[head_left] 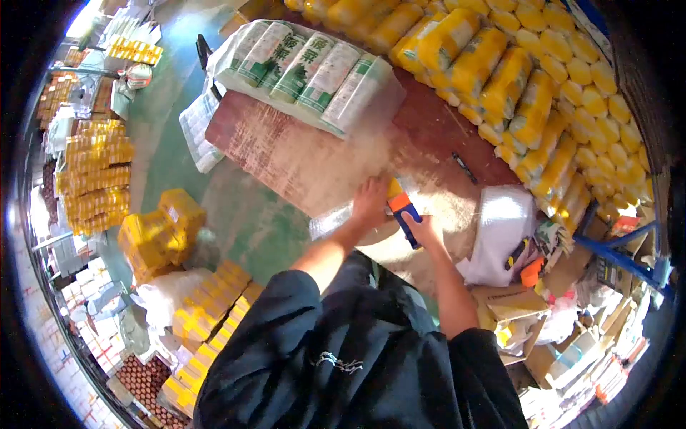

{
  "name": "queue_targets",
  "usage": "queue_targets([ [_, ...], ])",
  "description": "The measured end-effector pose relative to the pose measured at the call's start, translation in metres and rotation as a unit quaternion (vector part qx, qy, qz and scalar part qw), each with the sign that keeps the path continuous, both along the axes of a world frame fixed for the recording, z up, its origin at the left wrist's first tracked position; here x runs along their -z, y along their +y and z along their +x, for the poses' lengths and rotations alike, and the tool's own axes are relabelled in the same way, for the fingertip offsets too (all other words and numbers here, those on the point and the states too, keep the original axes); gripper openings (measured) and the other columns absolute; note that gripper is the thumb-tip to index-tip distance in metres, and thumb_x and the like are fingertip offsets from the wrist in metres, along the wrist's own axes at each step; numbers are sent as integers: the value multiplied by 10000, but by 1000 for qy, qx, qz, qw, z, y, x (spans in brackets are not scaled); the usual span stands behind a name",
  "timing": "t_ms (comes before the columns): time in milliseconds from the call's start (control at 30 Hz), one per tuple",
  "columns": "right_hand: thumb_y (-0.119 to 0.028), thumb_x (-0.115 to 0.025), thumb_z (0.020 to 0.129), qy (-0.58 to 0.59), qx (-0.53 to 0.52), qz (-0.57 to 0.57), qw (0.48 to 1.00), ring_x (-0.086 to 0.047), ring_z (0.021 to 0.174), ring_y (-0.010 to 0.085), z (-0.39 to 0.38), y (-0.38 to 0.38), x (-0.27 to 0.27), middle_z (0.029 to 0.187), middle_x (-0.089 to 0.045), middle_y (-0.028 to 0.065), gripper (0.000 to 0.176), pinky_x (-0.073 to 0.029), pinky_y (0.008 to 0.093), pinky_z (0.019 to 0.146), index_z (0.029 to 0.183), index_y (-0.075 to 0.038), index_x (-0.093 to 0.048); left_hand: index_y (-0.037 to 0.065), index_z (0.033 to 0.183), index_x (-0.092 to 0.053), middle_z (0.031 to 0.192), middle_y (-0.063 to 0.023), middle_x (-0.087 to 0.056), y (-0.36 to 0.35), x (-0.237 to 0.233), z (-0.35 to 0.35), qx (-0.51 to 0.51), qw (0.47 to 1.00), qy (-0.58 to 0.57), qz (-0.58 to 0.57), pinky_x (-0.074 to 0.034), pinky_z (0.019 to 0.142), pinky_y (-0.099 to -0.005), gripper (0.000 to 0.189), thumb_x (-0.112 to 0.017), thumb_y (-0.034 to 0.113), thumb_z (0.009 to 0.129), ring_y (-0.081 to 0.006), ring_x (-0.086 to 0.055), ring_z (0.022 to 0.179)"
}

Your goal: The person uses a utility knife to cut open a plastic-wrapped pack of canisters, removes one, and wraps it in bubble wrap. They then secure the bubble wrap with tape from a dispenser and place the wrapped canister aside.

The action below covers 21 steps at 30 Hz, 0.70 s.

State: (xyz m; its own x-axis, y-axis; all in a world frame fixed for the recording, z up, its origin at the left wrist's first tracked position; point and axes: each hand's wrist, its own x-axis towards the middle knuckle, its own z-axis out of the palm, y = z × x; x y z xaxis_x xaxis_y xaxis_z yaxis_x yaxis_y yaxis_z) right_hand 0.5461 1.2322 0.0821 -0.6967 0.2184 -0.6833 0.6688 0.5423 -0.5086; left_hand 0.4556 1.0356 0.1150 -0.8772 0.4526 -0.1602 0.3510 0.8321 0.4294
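Note:
My right hand point(426, 230) is closed around a blue-and-orange handheld tool point(403, 214), perhaps a tape dispenser. A yellow piece point(394, 188) shows at its far end. Just left of it, my left hand point(370, 201) lies on the worn work table point(286, 146) with its fingers stretched forward. What sits under these fingers is too small to make out. A strip of clear bubble wrap point(331, 222) pokes out at the table edge by my left wrist.
A plastic-wrapped pack of white-and-green rolls point(304, 71) stands at the table's back. A black pen or knife point(464, 168) lies at right, near bubble wrap point(504, 225). Yellow packages point(511, 79) are stacked beyond. Yellow-taped boxes point(161, 232) stand on the floor at left.

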Motion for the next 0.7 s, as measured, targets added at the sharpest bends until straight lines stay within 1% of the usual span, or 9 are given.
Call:
queue_targets([
  [100, -602, -695, 876, -17, 9, -31, 999, -684, 564, 188, -4, -3, -3, 662, -709, 95, 615, -551, 337, 586, 792, 6, -739, 21, 1484, -381, 1330, -216, -588, 2, 27, 5, -34, 999, 3, 22, -490, 1021, -480, 1126, -947, 323, 559, -414, -603, 1174],
  [200, -729, -643, 818, -2, -14, 22, 1000, -738, 756, 362, 7, 9, -27, 715, -719, 181, 722, -579, 462, 758, 829, -18, -765, 31, 1566, -277, 1381, -225, -575, 2, 35, -15, -16, 990, -136, -24, -458, 1079, -480, 1196, -937, 318, 611, -412, -569, 1253],
  [233, -726, -637, 820, -30, -18, 25, 999, -743, 792, 372, 9, 14, -43, 756, -726, 209, 729, -578, 463, 766, 862, -11, -770, 27, 1560, -285, 1373, -222, -578, 1, 37, -19, -22, 991, -133, -14, -456, 1077, -483, 1169, -930, 300, 624, -405, -571, 1250],
  [333, -728, -623, 825, -67, -5, 34, 997, -746, 834, 377, 21, 15, -36, 804, -732, 233, 742, -577, 464, 777, 881, -4, -773, 19, 1540, -311, 1350, -211, -586, 3, 40, -17, -38, 993, -114, -21, -457, 1060, -493, 1096, -909, 261, 655, -389, -576, 1240],
  [367, -747, -635, 804, -47, -21, 90, 995, -752, 762, 342, 21, 12, -32, 728, -732, 178, 737, -584, 432, 721, 782, -27, -788, 17, 1532, -321, 1342, -207, -588, 9, 41, -11, -45, 993, -99, -46, -462, 1048, -496, 1077, -905, 258, 660, -386, -580, 1235],
  [500, -744, -583, 827, -208, 13, 143, 968, -717, 1061, 348, -23, -23, -35, 1130, -735, 214, 814, -552, 447, 904, 1150, -13, -738, 45, 1452, -414, 1272, -156, -598, 26, 48, 19, -66, 988, 29, -138, -485, 984, -476, 928, -885, 259, 682, -345, -606, 1170],
  [567, -658, -642, 829, -171, 68, 45, 982, -731, 1005, 345, -17, -25, 11, 1057, -747, 212, 716, -569, 451, 871, 1079, 4, -749, 44, 1449, -414, 1269, -146, -593, 32, 18, 17, -72, 988, 9, -137, -478, 980, -471, 924, -884, 248, 681, -335, -607, 1163],
  [633, -522, -742, 820, -150, 90, 88, 981, -732, 1003, 335, -31, -25, -39, 1033, -745, 227, 610, -571, 460, 874, 1064, 37, -738, 44, 1450, -412, 1273, -141, -589, 35, 7, 24, -75, 988, -3, -136, -475, 980, -471, 931, -888, 247, 676, -329, -609, 1159],
  [700, -565, -747, 788, -149, 105, 87, 979, -744, 975, 313, -29, -26, -14, 1023, -754, 210, 642, -589, 430, 833, 1071, 12, -745, 44, 1453, -408, 1283, -140, -585, 34, 17, 23, -68, 988, 2, -138, -473, 984, -478, 950, -897, 258, 668, -325, -611, 1158],
])
